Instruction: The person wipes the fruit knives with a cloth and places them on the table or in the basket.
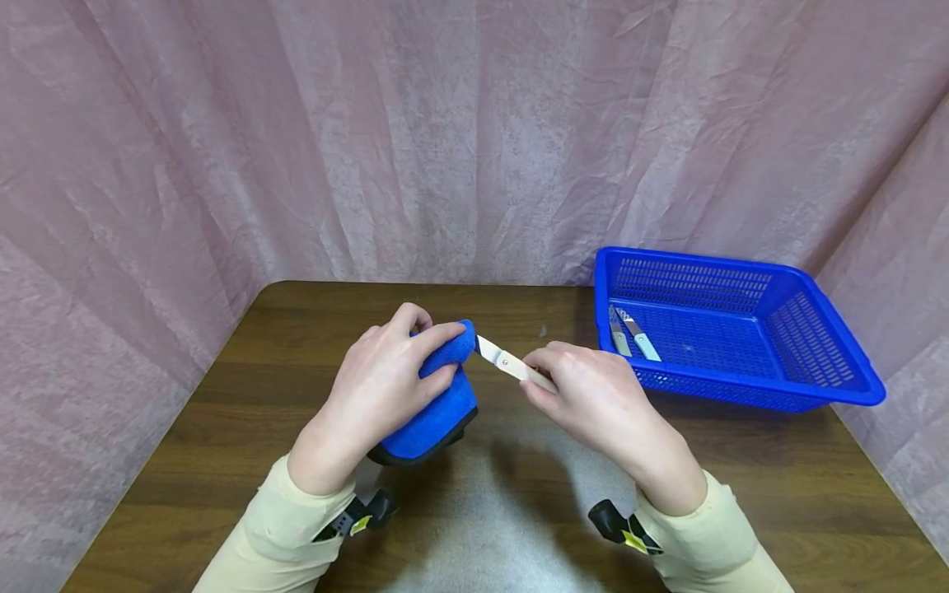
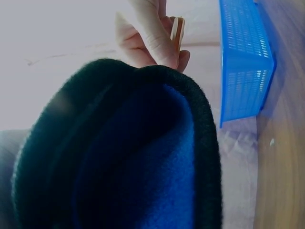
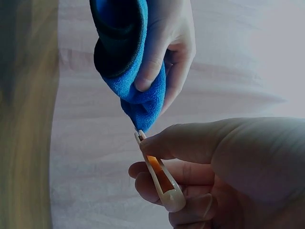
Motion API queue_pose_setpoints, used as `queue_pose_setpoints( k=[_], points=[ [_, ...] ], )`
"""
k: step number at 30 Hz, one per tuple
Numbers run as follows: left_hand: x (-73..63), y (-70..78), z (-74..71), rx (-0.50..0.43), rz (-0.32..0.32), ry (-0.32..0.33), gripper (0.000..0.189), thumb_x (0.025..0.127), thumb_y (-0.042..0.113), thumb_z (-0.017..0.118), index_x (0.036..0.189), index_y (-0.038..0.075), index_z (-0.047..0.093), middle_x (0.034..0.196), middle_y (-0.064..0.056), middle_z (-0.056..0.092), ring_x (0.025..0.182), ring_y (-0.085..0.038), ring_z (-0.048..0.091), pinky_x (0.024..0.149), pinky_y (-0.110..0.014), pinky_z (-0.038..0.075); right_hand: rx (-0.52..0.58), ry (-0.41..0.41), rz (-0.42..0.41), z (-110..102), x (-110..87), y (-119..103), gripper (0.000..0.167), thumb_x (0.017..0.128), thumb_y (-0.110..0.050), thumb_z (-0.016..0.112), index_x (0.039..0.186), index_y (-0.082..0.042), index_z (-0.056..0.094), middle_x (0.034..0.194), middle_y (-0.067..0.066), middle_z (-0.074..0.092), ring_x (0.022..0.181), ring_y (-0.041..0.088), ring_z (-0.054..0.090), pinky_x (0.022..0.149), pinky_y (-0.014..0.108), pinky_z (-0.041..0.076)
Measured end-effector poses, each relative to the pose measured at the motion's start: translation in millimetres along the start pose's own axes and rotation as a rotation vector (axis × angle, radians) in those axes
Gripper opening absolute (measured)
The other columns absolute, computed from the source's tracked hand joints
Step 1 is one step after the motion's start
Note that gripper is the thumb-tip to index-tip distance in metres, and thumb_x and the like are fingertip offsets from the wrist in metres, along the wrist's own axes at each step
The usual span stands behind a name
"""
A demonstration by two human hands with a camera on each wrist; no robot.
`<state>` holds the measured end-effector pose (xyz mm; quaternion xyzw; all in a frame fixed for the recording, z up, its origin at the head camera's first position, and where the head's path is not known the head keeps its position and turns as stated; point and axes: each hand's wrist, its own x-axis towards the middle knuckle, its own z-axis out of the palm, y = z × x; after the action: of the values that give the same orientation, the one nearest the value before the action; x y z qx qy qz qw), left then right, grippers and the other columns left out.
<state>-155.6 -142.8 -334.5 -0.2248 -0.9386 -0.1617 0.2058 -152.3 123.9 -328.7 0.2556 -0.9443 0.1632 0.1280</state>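
My left hand (image 1: 381,375) grips a blue cloth (image 1: 439,418) with a dark edge, its thumb and fingers pinching a fold at the top. From that fold the blade of a folding knife (image 1: 510,363) sticks out toward the right; the blade's tip is hidden in the cloth. The knife's cream handle is held between thumb and fingers of my right hand (image 1: 596,395). In the right wrist view the handle (image 3: 172,198) shows an orange-brown slot along it. The cloth (image 2: 171,157) hangs in loose folds and fills much of the left wrist view.
A blue plastic basket (image 1: 741,387) stands at the right back of the brown wooden table (image 1: 245,428). Two folding knives (image 1: 639,336) with pale handles lie at its left end. A pink curtain (image 1: 445,148) hangs behind the table.
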Motion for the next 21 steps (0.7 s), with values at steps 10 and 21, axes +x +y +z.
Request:
queue_pose_setpoints(
  k=[10,21],
  points=[
    [0.5,-0.9,-2.1,-0.005,-0.017,-0.004,0.047,0.096,0.028,0.082,0.142,0.025,0.077,0.12,-0.011,0.066,0.087,-0.032,0.066,0.078,-0.05,0.057,0.003,0.003,0.001,-1.1,-0.8,0.5,0.004,0.095,-0.02,0.082,0.099,-0.02,0.083,0.075,-0.014,0.059,0.062,0.009,0.053,0.054,0.037,0.046],
    [0.2,-1.2,-3.3,-0.009,-0.028,-0.004,0.048,0.096,0.028,0.083,0.143,0.025,0.077,0.121,-0.011,0.066,0.087,-0.032,0.066,0.076,-0.049,0.057,0.016,-0.016,0.0,-3.0,-0.1,0.2,0.004,0.097,-0.022,0.082,0.101,-0.022,0.083,0.078,-0.014,0.06,0.063,0.008,0.052,0.053,0.037,0.046]
  ],
)
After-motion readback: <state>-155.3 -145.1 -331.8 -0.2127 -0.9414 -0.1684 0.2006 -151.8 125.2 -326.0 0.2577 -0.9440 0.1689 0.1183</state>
